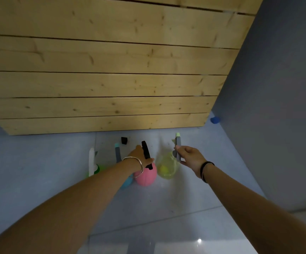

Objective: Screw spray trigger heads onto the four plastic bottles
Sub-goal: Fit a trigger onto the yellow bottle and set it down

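Four plastic bottles stand in a row on the pale tiled floor. From the left: a green bottle (97, 169) with a white trigger head (91, 160), a blue bottle (126, 183) with a grey and teal head (117, 153), a pink bottle (145, 176) and a clear yellow bottle (166, 166). My left hand (139, 156) grips the black trigger head (146, 153) on top of the pink bottle. My right hand (190, 157) pinches the grey trigger head with a pale green tip (178, 143) over the yellow bottle's neck.
A wall of light wooden planks (102, 79) rises just behind the bottles. A small black part (124, 140) lies on the floor at its foot. A grey wall (277, 107) closes the right side, with a blue object (215, 120) at its base.
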`<state>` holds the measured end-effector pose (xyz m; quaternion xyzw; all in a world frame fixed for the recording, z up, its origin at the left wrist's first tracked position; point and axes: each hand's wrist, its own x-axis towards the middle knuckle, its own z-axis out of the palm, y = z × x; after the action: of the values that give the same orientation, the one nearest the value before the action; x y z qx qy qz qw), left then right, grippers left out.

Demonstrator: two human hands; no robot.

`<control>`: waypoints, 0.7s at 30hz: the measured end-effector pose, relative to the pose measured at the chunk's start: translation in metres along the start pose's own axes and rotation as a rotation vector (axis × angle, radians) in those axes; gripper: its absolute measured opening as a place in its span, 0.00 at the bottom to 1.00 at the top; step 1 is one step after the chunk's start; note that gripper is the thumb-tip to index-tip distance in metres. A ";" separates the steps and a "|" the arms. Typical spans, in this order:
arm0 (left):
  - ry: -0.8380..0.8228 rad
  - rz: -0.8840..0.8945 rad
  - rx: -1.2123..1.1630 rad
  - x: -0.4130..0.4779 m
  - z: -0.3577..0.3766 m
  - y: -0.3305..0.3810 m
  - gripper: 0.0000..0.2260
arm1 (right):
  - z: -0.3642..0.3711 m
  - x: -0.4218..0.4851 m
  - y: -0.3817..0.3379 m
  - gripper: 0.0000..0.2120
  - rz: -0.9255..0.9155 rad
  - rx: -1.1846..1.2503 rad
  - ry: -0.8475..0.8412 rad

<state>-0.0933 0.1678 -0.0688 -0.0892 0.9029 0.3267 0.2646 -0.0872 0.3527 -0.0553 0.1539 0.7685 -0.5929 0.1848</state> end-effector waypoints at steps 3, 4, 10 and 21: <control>-0.005 0.010 -0.021 0.001 0.000 -0.003 0.31 | 0.003 0.000 0.001 0.15 0.023 -0.040 -0.009; -0.007 0.015 -0.023 0.001 0.000 -0.003 0.31 | 0.004 -0.001 0.001 0.14 0.025 -0.060 -0.016; -0.011 0.023 -0.043 0.002 0.000 -0.003 0.31 | 0.006 0.001 0.002 0.12 0.020 -0.082 -0.047; -0.029 0.031 -0.055 0.003 0.002 -0.006 0.30 | -0.002 -0.002 0.000 0.15 0.044 -0.210 -0.079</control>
<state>-0.0930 0.1645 -0.0742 -0.0779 0.8909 0.3567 0.2701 -0.0855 0.3543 -0.0534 0.1270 0.8150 -0.5106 0.2429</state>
